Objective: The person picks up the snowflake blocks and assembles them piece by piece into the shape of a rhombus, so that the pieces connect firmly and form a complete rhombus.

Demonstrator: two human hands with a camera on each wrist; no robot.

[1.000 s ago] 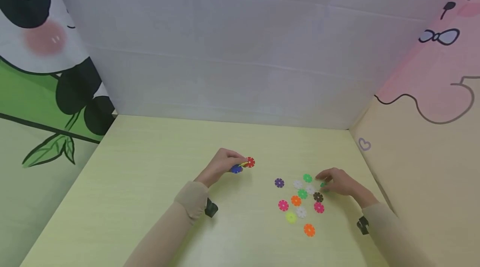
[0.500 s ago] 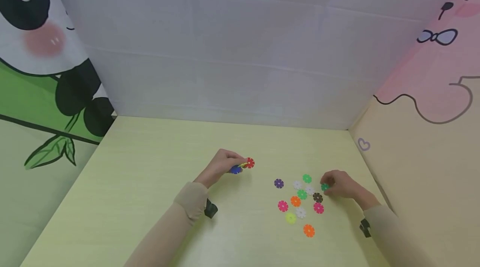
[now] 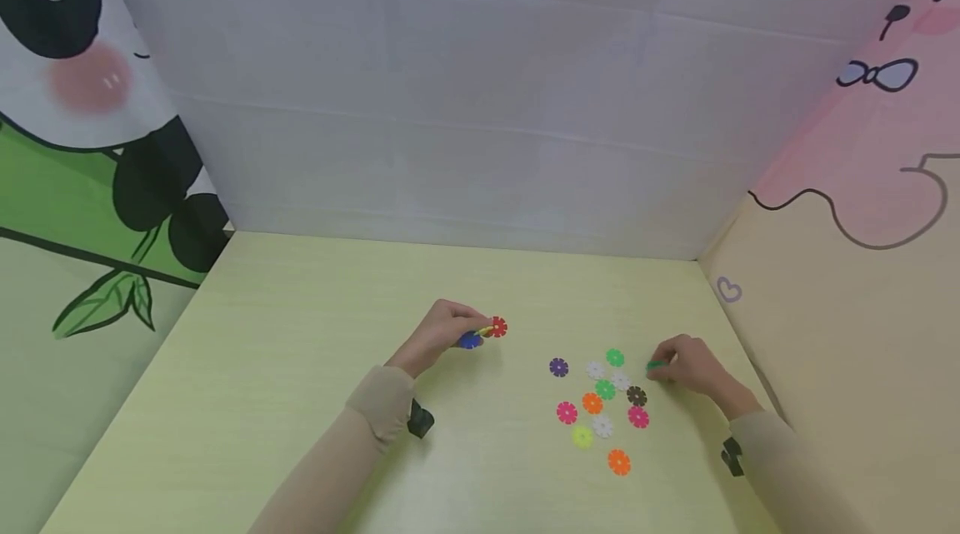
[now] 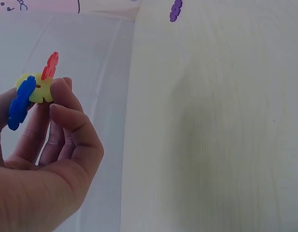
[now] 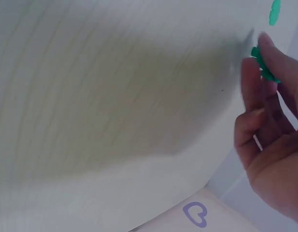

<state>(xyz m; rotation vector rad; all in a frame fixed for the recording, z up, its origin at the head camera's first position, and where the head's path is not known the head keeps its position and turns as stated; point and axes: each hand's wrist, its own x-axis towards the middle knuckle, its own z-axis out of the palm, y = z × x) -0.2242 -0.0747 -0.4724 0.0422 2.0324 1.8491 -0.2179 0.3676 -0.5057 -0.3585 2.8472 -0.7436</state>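
My left hand pinches a joined piece of snowflake discs above the table. In the left wrist view its yellow disc sits between the fingers, with a blue disc and a red disc slotted into it at angles. Over at the right, my right hand holds a single green disc between thumb and fingers, just off the cluster. Closest to that hand on the table lie a light green disc and a dark brown disc.
Loose discs lie flat between the hands: purple, orange, pink, yellow, white and several more. A pale wall closes off the table's back. Printed panels stand at left and right.
My right hand has closed its fingers on the green disc and lifted it, turning it edge-on and shifting slightly right. My left hand has stayed nearly still with the joined discs.
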